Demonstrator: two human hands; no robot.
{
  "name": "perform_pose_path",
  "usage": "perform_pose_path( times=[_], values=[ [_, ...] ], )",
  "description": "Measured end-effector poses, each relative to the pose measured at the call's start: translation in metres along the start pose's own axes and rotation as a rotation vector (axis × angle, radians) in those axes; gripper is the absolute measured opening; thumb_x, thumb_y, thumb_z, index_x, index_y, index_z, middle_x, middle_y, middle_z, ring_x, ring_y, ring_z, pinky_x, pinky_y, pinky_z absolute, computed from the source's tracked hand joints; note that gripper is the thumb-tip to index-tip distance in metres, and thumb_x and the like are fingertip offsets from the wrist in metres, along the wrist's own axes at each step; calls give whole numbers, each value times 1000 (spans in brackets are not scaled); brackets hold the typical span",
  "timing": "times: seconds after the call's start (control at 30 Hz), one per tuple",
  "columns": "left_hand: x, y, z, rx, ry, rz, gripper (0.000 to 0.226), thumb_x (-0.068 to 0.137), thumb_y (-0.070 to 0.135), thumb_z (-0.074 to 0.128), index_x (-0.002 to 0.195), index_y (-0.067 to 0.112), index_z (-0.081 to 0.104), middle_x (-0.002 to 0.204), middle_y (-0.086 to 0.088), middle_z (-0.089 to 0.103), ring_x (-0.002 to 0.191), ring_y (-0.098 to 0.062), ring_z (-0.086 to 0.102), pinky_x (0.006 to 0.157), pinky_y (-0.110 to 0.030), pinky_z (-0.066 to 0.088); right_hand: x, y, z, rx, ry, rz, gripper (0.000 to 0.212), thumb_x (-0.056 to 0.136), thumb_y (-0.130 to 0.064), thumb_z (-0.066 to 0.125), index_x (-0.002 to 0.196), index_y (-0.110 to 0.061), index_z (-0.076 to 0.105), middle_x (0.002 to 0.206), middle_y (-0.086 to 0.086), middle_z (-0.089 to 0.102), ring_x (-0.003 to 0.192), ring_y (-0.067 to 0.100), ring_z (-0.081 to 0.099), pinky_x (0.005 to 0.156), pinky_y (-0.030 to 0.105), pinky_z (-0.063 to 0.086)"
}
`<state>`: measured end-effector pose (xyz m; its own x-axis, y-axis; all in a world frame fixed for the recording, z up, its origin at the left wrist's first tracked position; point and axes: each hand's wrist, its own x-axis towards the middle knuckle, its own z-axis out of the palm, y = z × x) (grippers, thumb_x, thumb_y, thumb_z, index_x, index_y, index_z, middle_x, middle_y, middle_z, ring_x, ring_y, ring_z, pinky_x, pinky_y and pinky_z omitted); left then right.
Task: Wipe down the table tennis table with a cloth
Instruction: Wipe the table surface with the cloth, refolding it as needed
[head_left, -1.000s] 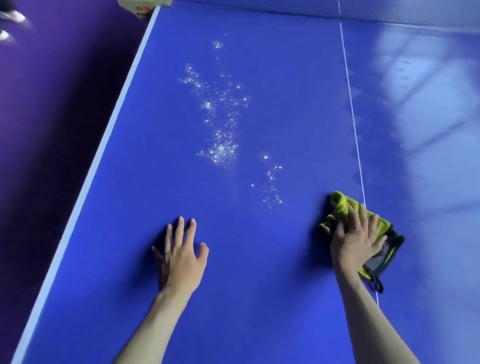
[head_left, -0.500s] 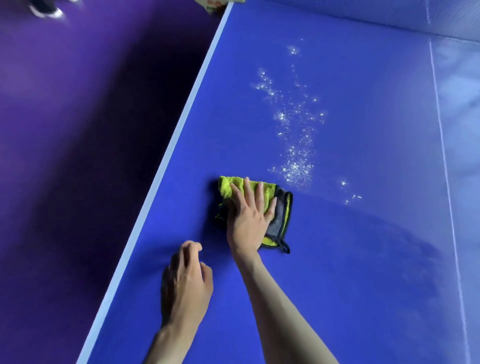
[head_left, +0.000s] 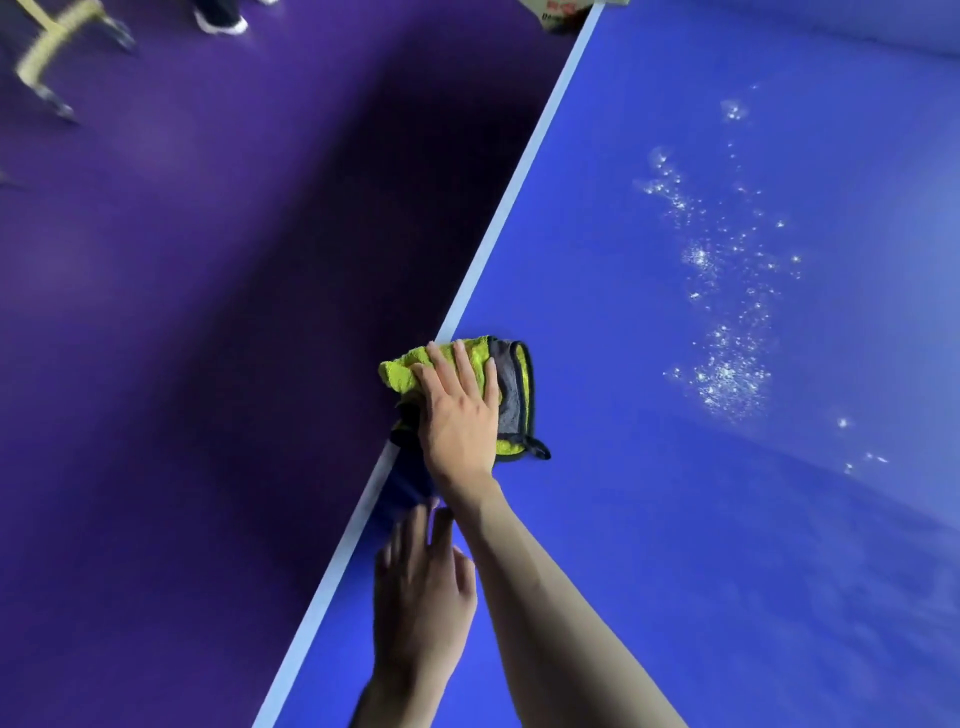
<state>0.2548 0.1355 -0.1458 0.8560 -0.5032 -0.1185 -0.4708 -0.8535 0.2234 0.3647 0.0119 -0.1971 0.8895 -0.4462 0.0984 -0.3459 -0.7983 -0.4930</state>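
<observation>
The cloth (head_left: 511, 382) looks like plush, nubby terry on its yellow-green side, with a smoother grey face and dark stitched binding. The worktop (head_left: 649, 519) is a smooth blue board with a soft sheen, beaded with glittering droplets (head_left: 727, 374). The purple floor (head_left: 182, 312) seems matt and even.

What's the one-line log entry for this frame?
step: wiping | right hand: flat on cloth at table left edge | left hand: open, empty | droplets: unwiped
</observation>
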Motion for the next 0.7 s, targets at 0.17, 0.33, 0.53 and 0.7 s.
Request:
perform_pose_path(
  times=[0.17,0.33,0.53,0.7],
  values=[
    [7,28,3,3,8,25,44,77,12,74,119,14,65,127,-7,60,111,-31,61,84,-44,53,-29,58,-35,-19,56,-13,49,94,-7,52,138,-26,59,160,-7,47,156,22,29,128,53,15],
    [20,80,11,-48,39,54,35,83,10,67,117,18,64,129,-4,59,109,-29,61,80,-43,51,-81,159,-89,-28,201,120,38,100,-18,64,136,-27,61,160,-11,47,156,17,31,126,53,23],
    [21,152,24,-53,45,125,33,85,10,65,116,20,63,129,-2,58,108,-30,59,80,-42,49,-150,290,-171,-67,296,311,32,106,-26,56,137,-30,61,159,-13,47,155,15,30,127,52,22],
    [24,187,49,-26,-61,143,48,91,18,66,138,23,59,153,-10,47,139,-37,44,103,-57,45,-200,381,-227,-94,368,427,35,104,-26,49,137,-24,61,158,-8,50,154,20,34,126,55,23]
  ],
)
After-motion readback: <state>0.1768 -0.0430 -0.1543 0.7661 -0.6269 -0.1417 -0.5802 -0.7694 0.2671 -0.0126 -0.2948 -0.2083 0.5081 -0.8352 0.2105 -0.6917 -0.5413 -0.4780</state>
